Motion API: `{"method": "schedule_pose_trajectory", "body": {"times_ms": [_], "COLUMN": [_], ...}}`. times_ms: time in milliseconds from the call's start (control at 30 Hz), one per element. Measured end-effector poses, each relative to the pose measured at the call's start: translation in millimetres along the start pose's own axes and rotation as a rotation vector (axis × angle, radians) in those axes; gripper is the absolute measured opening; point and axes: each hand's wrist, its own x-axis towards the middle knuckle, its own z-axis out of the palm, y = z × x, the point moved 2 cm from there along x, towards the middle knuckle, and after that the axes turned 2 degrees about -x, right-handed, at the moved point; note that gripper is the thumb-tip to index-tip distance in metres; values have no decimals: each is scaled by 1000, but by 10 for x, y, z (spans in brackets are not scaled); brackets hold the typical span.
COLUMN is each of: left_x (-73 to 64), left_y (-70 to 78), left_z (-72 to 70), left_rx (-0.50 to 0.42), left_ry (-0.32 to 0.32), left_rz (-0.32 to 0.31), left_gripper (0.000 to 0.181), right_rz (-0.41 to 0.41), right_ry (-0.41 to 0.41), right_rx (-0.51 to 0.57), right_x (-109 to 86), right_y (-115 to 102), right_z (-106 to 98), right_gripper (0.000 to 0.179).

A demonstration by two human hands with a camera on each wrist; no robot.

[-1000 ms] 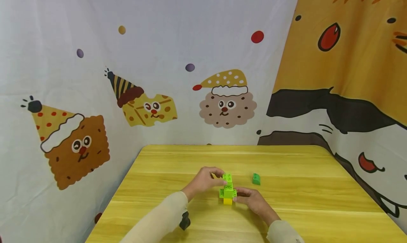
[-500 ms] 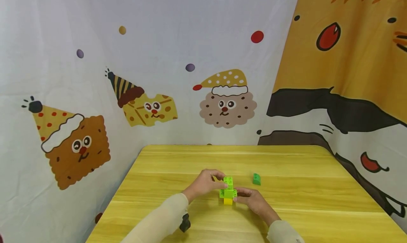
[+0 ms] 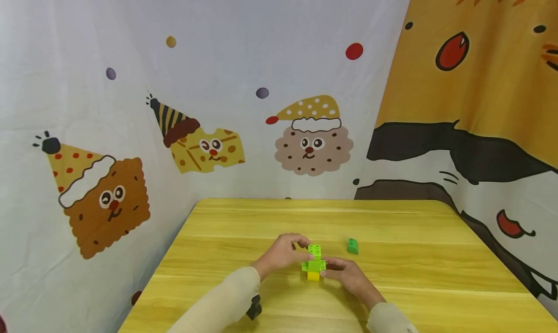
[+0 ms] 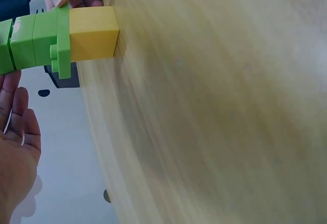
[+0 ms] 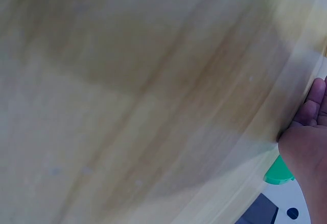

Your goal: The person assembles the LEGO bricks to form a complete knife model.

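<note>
A small tower of toy building bricks stands upright on the table, a yellow brick (image 3: 313, 276) at its foot. Above that, a wide light green piece (image 4: 63, 40) sticks out on both sides, with more light green bricks (image 4: 36, 39) over it. My left hand (image 3: 283, 251) pinches the top light green brick (image 3: 314, 251) between thumb and fingers. A thin dark line shows below this brick in the left wrist view. My right hand (image 3: 346, 274) holds the right end of the wide piece. The right wrist view shows only part of that hand (image 5: 309, 132), not the tower.
A darker green brick (image 3: 352, 246) with a curved side lies on the wooden table (image 3: 414, 236), behind and right of the tower. A black object (image 3: 254, 307) shows beside the left sleeve. Behind the table hangs a cartoon-printed cloth (image 3: 244, 71).
My left hand has come down slightly with the top light green brick, which now sits lower over the tower. The right hand keeps its hold in the same place.
</note>
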Motion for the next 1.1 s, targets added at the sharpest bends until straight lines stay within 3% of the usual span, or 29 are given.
{"method": "schedule_pose_trajectory", "body": {"times_ms": [267, 733, 1100], "left_x": [-17, -20, 6], "left_y": [-40, -61, -61], "left_z": [45, 78, 76], "left_rx": [-75, -109, -61], "left_ry": [14, 56, 60], "left_rz": [-9, -8, 26], "left_gripper": [34, 30, 28], "right_rz": [8, 5, 4], "right_ry": [7, 16, 29], "right_rx": [-6, -1, -16], "right_x": [3, 33, 44], "right_y": [7, 40, 52], "right_z": [5, 3, 7], "right_gripper": [52, 53, 50]}}
